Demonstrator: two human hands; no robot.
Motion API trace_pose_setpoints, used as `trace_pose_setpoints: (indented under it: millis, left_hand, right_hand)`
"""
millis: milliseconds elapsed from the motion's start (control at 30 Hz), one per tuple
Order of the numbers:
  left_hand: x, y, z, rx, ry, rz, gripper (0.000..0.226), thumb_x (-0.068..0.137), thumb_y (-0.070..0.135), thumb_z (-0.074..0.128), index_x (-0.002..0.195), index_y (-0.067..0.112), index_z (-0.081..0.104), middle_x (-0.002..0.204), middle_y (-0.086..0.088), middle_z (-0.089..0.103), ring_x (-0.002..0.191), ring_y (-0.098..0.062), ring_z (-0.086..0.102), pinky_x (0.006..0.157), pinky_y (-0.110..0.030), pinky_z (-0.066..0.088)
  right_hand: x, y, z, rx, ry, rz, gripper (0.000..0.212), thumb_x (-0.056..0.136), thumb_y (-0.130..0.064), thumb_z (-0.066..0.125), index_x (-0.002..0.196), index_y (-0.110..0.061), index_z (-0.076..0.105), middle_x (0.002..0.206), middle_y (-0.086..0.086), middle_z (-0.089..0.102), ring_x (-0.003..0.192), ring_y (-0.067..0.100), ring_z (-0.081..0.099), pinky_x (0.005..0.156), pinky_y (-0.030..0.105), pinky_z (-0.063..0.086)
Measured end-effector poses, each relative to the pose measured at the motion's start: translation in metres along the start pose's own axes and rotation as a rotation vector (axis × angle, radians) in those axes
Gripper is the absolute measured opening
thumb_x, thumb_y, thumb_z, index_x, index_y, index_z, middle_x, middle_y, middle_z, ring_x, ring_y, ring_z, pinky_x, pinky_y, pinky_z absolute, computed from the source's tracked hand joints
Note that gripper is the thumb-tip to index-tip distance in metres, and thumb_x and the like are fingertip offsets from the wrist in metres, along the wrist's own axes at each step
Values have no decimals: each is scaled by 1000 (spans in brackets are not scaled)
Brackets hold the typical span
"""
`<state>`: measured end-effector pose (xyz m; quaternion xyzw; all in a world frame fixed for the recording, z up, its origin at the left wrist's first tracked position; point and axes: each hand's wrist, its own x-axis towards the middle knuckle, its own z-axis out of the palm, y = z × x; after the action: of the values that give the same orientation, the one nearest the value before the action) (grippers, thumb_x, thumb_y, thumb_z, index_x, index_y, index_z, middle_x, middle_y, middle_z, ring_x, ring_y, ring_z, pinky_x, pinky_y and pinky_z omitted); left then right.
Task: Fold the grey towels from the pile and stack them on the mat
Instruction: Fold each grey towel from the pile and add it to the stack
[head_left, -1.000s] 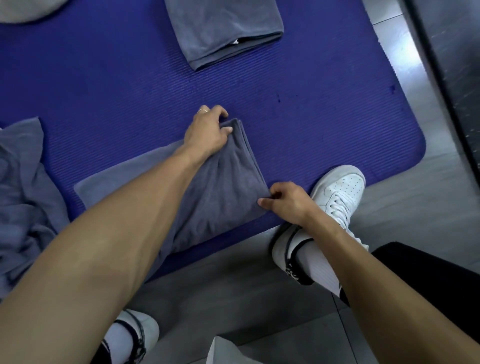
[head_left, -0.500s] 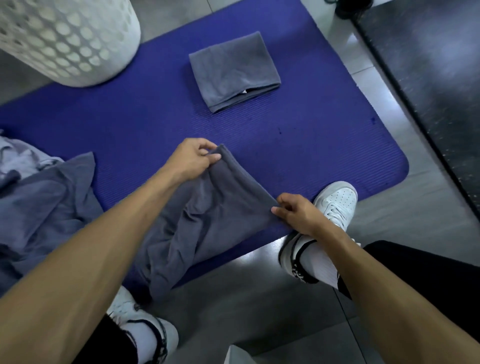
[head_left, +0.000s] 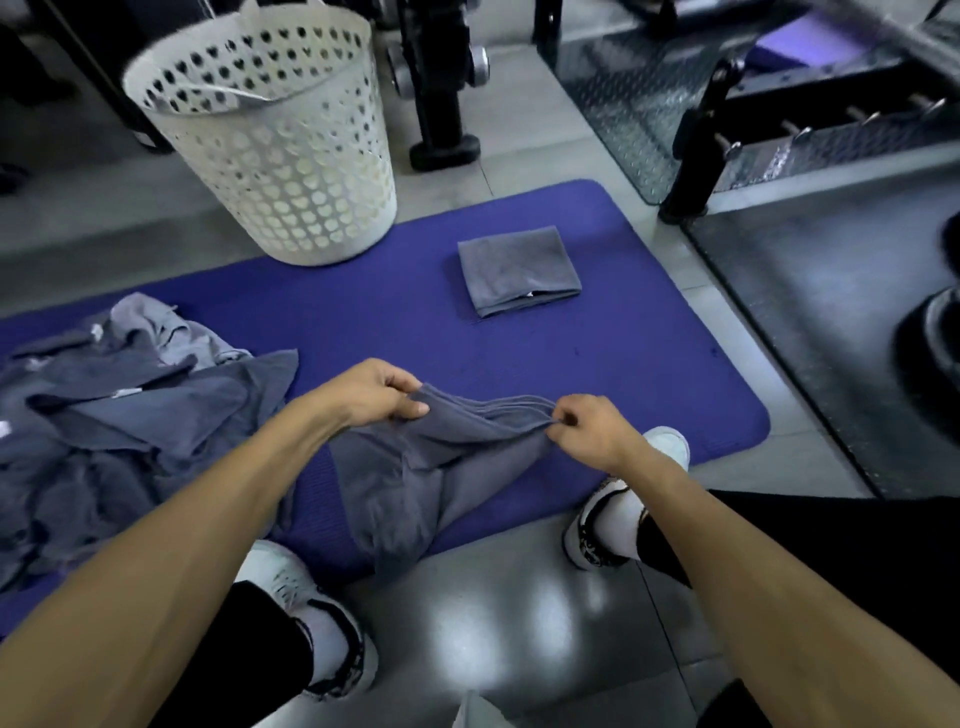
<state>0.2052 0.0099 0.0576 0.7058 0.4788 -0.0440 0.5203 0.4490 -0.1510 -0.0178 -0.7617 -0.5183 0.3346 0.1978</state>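
A half-folded grey towel (head_left: 431, 467) hangs between my hands above the near edge of the blue mat (head_left: 639, 374). My left hand (head_left: 382, 397) pinches its left top corner and my right hand (head_left: 589, 431) pinches the right one. The rest of the cloth droops toward the floor. A folded grey towel (head_left: 514, 267) lies flat on the far part of the mat. The pile of loose grey towels (head_left: 114, 410) is heaped on the mat's left side.
A white perforated laundry basket (head_left: 275, 140) stands at the mat's far edge. Black gym equipment (head_left: 441, 88) and a metal tread plate (head_left: 779, 130) fill the back and right. My white shoes (head_left: 618, 525) stand on the grey tiled floor by the mat's near edge.
Both hands have lifted the towel's folded edge off the mat and come closer together. The view has tilted up, bringing the basket and gym equipment into sight.
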Motion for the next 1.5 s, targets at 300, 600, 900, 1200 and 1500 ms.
trace_pose_setpoints:
  millis: [300, 600, 900, 1200, 1500]
  left_hand:
    - [-84, 12, -52, -167, 387, 312, 32, 80, -1, 74, 68, 26, 64, 67, -1, 65, 67, -9, 58, 76, -28, 46]
    - [-119, 38, -72, 405, 449, 466, 42, 84, 5, 67, 107, 39, 60, 86, 21, 63, 84, 1, 59, 72, -11, 40]
    - [-102, 24, -90, 241, 532, 385, 10, 86, 18, 74, 79, 24, 76, 71, 11, 72, 72, -10, 69, 78, -40, 56]
    - [-98, 28, -92, 207, 610, 433, 10, 85, 20, 75, 76, 23, 75, 68, 6, 71, 70, -18, 68, 73, -38, 55]
    - [-109, 29, -73, 254, 697, 547, 11, 88, 17, 69, 80, 23, 69, 76, 14, 69, 76, -6, 64, 72, -25, 49]
  right_hand:
    - [-32, -104, -95, -365, 120, -397, 13, 90, -20, 56, 80, -15, 52, 75, -3, 55, 72, 22, 51, 65, 40, 46]
    - [-24, -163, -146, -543, 113, -542, 11, 86, -25, 54, 79, -16, 53, 73, -4, 53, 74, 25, 52, 66, 37, 46]
    - [-8, -154, -143, -320, 121, -564, 10, 89, -26, 70, 85, -18, 64, 87, -2, 65, 82, 16, 58, 75, 29, 47]
    - [-14, -152, -146, -73, 288, -540, 18, 84, -21, 77, 75, -18, 62, 122, -8, 50, 82, 12, 61, 77, 23, 51]
    - [-24, -147, -152, 16, 321, -437, 22, 81, -24, 79, 71, -14, 63, 59, -2, 61, 50, 4, 46, 51, 18, 37]
